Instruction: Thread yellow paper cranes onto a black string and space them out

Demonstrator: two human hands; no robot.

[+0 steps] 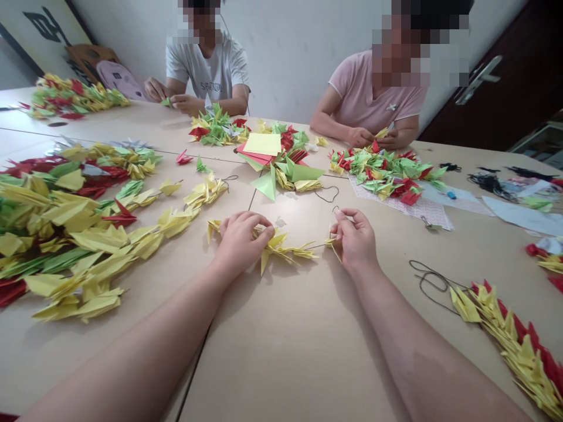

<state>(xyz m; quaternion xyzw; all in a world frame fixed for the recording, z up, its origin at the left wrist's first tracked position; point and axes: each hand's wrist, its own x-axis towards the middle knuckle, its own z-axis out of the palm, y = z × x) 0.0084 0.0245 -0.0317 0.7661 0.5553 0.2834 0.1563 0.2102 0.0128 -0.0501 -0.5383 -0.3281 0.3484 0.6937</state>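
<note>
Paper garlands (169, 223) on pale table (281, 351)

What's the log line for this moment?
left hand: holding yellow paper strand | right hand: pinching dark cord | ahead: square paper stack

left hand (244, 239): bare, rounded back | left forearm (145, 354): bare as far as visible, tapering handward | right hand (357, 241): bare | right forearm (409, 334): bare, likewise tapering

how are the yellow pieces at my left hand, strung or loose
Strung, it appears: a dark cord runs from the yellow pieces under the left hand to the right hand. Covered ones I cannot tell.
</note>
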